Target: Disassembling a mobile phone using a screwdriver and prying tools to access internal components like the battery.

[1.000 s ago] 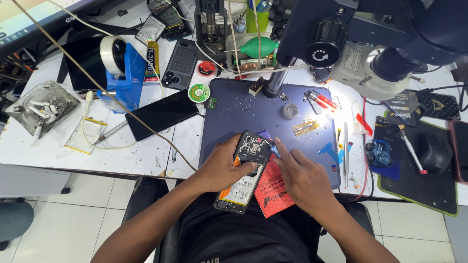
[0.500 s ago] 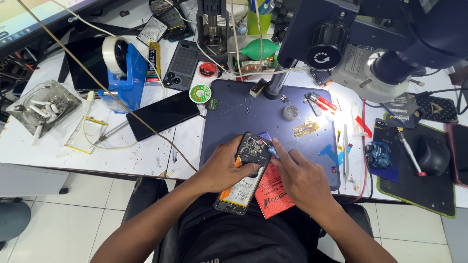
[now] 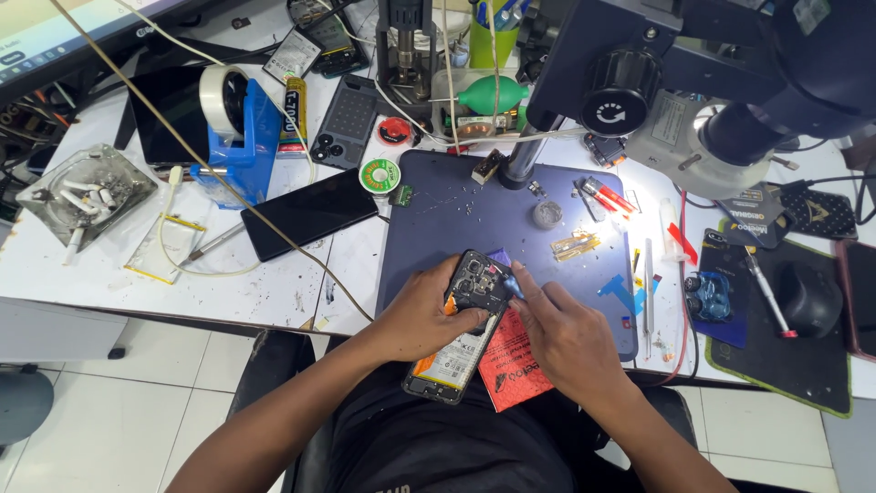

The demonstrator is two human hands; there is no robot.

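Observation:
My left hand (image 3: pixel 422 312) grips an opened phone (image 3: pixel 461 330) with its back cover off, battery and camera module showing, held tilted over the near edge of a dark blue work mat (image 3: pixel 456 215). My right hand (image 3: pixel 566 333) presses a small blue tool tip (image 3: pixel 513 286) against the phone's upper right corner by the camera module. A red card (image 3: pixel 513 365) lies under the phone and my right hand.
A microscope (image 3: pixel 693 82) overhangs the mat's far right. A black phone (image 3: pixel 308 213) lies face down left of the mat, beside a blue tape dispenser (image 3: pixel 239 137) and an ashtray (image 3: pixel 84 192). Tweezers, small parts and a blue part sit at the right; a mouse (image 3: pixel 810 297) on its pad.
My right hand has shifted slightly up and left, bringing the blue tool tip onto the phone's top corner. The left hand keeps the phone nearly still.

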